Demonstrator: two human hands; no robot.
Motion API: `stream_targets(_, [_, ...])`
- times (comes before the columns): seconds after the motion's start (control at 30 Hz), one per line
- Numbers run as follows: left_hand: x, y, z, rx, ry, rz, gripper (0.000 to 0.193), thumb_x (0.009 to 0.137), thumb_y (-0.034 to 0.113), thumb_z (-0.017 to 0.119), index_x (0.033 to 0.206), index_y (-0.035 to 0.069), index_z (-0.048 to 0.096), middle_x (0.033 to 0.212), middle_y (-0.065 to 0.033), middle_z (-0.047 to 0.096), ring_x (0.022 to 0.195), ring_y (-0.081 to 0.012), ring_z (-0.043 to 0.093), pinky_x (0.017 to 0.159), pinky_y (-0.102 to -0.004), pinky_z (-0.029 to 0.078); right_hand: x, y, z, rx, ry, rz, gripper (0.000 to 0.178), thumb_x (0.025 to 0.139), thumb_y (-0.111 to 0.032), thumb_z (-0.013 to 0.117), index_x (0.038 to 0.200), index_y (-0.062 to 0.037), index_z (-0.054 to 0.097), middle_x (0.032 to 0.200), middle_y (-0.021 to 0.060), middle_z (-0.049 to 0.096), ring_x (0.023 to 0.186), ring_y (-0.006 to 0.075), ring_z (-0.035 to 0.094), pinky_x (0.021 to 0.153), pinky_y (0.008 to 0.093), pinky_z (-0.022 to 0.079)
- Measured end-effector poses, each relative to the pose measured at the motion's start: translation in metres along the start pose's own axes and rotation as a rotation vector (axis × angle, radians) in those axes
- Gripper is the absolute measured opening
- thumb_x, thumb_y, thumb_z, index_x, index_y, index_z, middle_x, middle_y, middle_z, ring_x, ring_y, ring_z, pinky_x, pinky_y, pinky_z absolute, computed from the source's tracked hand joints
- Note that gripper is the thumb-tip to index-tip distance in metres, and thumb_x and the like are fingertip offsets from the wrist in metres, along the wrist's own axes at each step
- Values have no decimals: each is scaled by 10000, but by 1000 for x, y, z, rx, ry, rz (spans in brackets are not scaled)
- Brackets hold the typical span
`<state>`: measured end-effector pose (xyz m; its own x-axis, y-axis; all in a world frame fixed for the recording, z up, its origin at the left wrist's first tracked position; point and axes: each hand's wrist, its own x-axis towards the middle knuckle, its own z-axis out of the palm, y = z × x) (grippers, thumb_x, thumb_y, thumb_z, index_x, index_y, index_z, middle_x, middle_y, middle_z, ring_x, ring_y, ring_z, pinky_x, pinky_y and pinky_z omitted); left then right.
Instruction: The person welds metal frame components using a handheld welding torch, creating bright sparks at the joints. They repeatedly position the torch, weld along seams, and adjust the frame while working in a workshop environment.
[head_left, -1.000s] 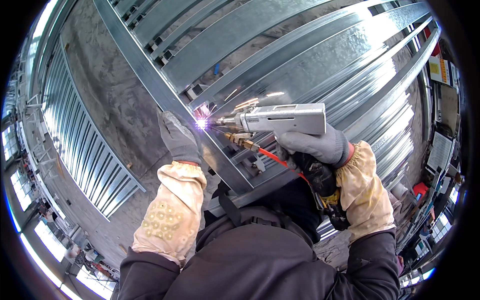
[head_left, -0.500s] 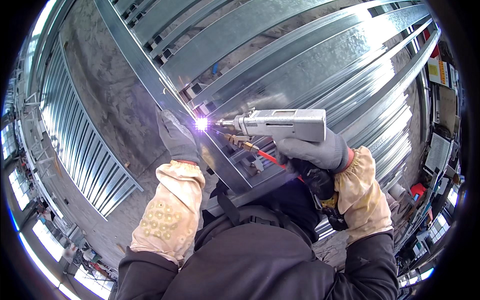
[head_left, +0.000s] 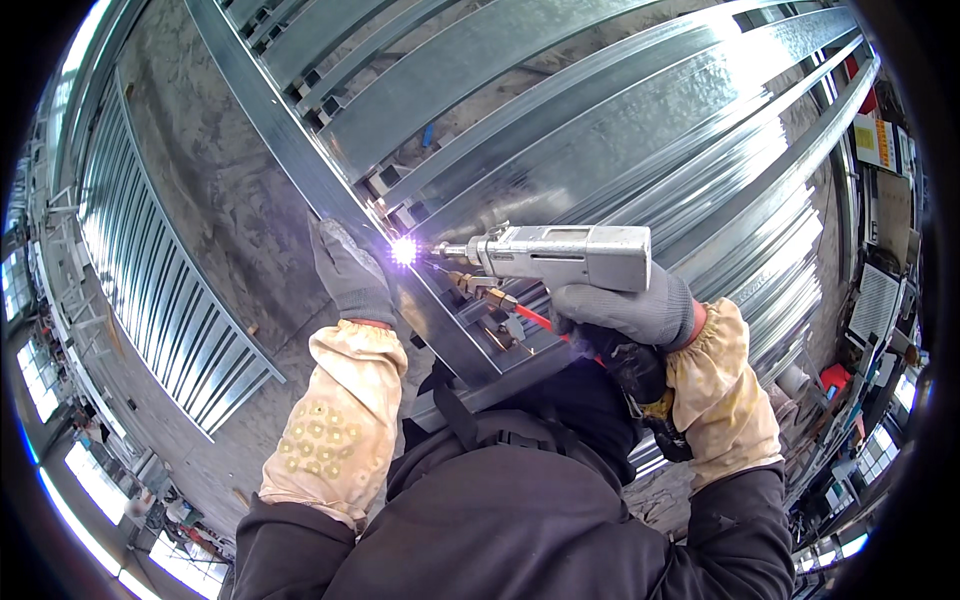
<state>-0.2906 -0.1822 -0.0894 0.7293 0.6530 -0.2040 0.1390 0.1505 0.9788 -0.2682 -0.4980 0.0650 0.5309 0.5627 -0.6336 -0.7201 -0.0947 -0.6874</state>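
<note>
In my right hand (head_left: pixel 625 305), gloved in grey, is a silver handheld welding gun (head_left: pixel 575 255), its grip wrapped by my fingers. A brass-fitted feed tube with a red hose (head_left: pixel 530 316) runs beneath its body. The nozzle points left at a bright violet-white weld spot (head_left: pixel 404 250) on the galvanized steel frame (head_left: pixel 270 120), where a cross bar meets the long side tube. Just left of that glow, my left hand (head_left: pixel 350 272), also gloved, is closed over the side tube. Its fingertips are partly hidden.
Parallel steel bars (head_left: pixel 440 95) stretch from the side tube toward the far right, beside a bright stack of metal lengths (head_left: pixel 760 220). A slatted metal panel (head_left: pixel 165 270) lies on the floor to the left. Shelving and a red object (head_left: pixel 834 378) stand at the right.
The weld spot and the gun have barely shifted. Small orange sparks now show below the nozzle, near the frame's corner. My left hand stays on the tube.
</note>
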Motion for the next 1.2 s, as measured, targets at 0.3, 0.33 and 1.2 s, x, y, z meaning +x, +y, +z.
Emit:
stream_targets(0.3, [-3,7,2,36,-41,-34,378,1083,342,480,1281,41,594,977,24,591,802,-52,545,675,-190,487,-4,1,-2,27,-5,22,383,931,-268,729,1195,-2,647,879,48,704,713,85,666,596,239,550])
stream_targets(0.33, [-3,5,1,29,-26,-37,393,1085,346,474,1293,32,587,978,12,595,805,-60,547,677,-196,489,-3,2,-2,23,-10,0,379,933,-271,728,1190,-4,649,873,47,704,707,85,665,591,238,549])
stream_targets(1.2, [-1,5,-3,108,-37,15,388,1089,298,461,1308,-13,540,1064,-31,583,909,-94,545,793,-224,480,-13,4,2,65,23,68,350,928,-255,737,1151,2,653,833,39,690,670,87,656,556,243,540])
